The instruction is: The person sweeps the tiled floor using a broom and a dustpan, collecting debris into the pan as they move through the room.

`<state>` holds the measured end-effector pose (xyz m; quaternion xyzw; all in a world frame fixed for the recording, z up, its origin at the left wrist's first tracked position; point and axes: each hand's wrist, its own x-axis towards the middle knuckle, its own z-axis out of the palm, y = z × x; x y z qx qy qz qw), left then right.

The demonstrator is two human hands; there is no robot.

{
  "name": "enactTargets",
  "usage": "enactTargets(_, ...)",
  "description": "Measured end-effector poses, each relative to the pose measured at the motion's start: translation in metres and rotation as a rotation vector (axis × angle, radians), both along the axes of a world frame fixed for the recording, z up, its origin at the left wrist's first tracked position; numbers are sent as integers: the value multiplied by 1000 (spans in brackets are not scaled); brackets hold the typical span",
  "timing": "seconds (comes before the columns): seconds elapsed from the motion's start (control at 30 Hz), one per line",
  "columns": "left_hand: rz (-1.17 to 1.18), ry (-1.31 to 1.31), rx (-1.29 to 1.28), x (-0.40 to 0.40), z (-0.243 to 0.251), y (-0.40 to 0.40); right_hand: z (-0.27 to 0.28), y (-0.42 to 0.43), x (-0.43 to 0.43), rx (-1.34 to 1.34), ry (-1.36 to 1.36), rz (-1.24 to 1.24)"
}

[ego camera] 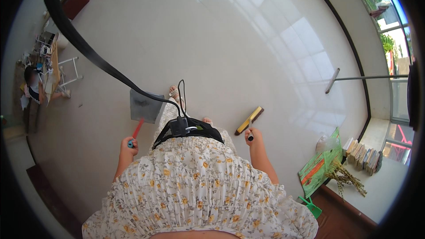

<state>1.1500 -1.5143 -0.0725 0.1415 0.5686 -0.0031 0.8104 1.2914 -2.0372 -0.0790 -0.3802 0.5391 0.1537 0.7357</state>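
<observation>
My left hand [129,146] is closed around the red handle of a long-handled dustpan, near the handle's blue end. The grey dustpan [142,104] rests on the pale floor beside my foot, with a dark patch of what may be debris or a stain in its pan. In my right hand [253,136] is the pole of a broom, its dark end pointing up at me. The broom head [249,120], yellow with brown bristles, stands on the floor to the right of my feet and apart from the dustpan.
A person [33,84] sits at a cluttered wooden table [54,69] on the left. A T-shaped pole [333,80] reaches across the floor at right. A green printed bag [322,166], dried stalks [345,176] and a row of books [362,154] occupy the lower right. A black cable [99,59] hangs before me.
</observation>
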Motion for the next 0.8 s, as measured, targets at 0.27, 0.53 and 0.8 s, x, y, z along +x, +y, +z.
enactTargets(0.27, -30, 44, -101, 8, -24, -12, -5, -6, 19, -20, -20, -2)
enactTargets(0.53, -126, 88, -118, 20, -32, -3, 3, -9, 63, 1, -53, 1)
enactTargets(0.8, -36, -152, 57, 2, -49, -12, 29, -8, 79, -46, -126, 0)
